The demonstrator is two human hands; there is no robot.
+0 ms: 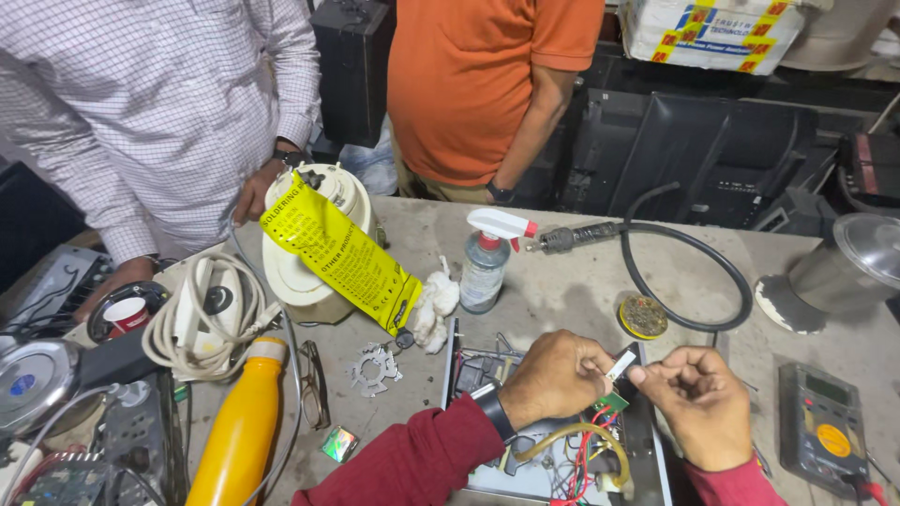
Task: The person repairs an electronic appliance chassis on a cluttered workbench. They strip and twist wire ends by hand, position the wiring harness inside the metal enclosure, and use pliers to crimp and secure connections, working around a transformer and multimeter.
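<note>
My left hand [555, 377] and my right hand [701, 403] meet above an opened electronic unit [553, 450] with red, yellow and black wires. Between the fingertips of both hands is a small white flat part [621, 364], with a small green circuit board [611, 403] just below it. Whether that board is attached to the white part I cannot tell. Both sleeves are dark red, and a black watch sits on my left wrist.
A spray bottle [487, 262], a yellow-labelled white appliance [314, 244], a coiled white cord [211, 314], an orange bottle [239, 431], glasses [314, 384], a black cable loop [689, 272], a round tin [643, 317] and a multimeter [825, 431] lie around. Two people stand across the table.
</note>
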